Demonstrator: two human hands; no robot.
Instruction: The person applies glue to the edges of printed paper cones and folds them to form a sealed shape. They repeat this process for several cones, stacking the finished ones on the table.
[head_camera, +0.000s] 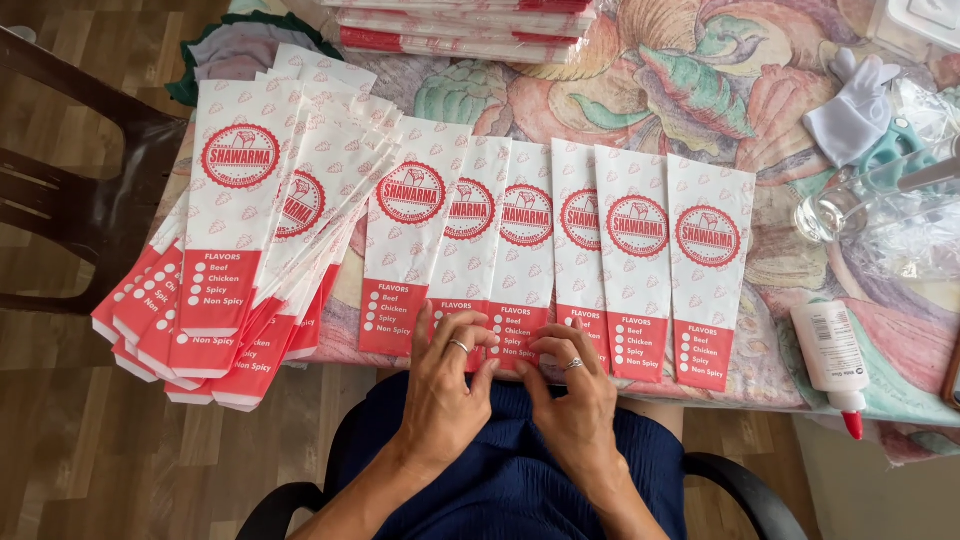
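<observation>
Directly at twelve o'clock of both hands, left hand (447, 375) and right hand (573, 385) press loosely spread fingertips, gripping nothing, on the near red ends of overlapping paper sleeves (520, 265), long axes running away across the tabletop (690, 90).

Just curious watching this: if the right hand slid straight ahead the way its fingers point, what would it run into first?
The right hand already rests on the red bottom edge of a paper sleeve in the row; going on, it would likely just slide up that sleeve.

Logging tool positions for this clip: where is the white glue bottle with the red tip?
In the head view, the white glue bottle with the red tip lies on the patterned tablecloth at the right, just beyond the rightmost red-and-white paper bag.
</observation>
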